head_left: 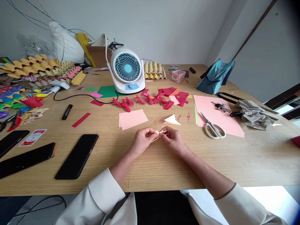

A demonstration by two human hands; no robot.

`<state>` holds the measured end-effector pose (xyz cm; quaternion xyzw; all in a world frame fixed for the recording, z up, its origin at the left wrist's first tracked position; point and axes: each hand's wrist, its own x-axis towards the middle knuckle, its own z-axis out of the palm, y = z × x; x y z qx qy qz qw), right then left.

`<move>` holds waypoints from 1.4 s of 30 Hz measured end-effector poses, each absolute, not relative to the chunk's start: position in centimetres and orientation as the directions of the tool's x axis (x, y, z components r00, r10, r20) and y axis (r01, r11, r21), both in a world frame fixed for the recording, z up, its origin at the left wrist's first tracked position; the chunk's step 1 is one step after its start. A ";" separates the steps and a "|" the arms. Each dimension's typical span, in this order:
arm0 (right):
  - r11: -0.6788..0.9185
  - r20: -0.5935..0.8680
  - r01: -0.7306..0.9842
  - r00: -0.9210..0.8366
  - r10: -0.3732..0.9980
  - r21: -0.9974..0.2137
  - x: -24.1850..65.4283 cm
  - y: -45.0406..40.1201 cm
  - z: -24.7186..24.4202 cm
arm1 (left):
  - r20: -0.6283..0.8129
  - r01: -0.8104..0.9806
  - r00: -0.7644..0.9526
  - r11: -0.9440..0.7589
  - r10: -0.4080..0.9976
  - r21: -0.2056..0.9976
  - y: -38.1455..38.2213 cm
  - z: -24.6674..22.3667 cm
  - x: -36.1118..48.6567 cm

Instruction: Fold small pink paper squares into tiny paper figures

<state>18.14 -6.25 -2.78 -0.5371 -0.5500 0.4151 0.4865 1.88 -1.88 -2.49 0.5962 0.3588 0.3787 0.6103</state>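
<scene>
My left hand [145, 139] and my right hand [172, 139] meet over the middle of the table, both closed in a pinch. Between their fingertips is a small piece of pale pink folded paper [157, 132], partly hidden by the fingers. Just beyond my right hand lies a folded pale paper triangle [172, 119]. Pink paper rectangles [133, 118] rest beyond my left hand. Farther back, several twisted red paper pieces [125, 103] lie in a row beside a pile of red paper scraps [180, 96].
Scissors [213, 126] and keys [221, 107] lie on large pink sheets [231, 125] at right. A white fan [127, 70] stands at the back. Phones [77, 156] and a black marker [67, 112] are at left. A blue bag [216, 76] sits back right.
</scene>
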 end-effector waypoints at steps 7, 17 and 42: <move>0.086 0.087 0.124 0.000 0.996 -0.989 18.3 -6.0 -3.4 | 0.011 0.020 0.450 -0.023 0.893 1.000 -1.7 -2.3 1.8; 0.070 0.070 -0.002 -0.019 0.997 -0.998 18.3 -6.0 -3.4 | 0.003 0.010 0.433 -0.008 0.902 1.000 -1.8 -2.0 1.9; 0.194 0.191 0.094 -0.046 0.981 -0.976 18.2 -6.2 -3.4 | 0.086 0.215 0.487 -0.215 0.869 0.953 -1.4 -2.1 1.2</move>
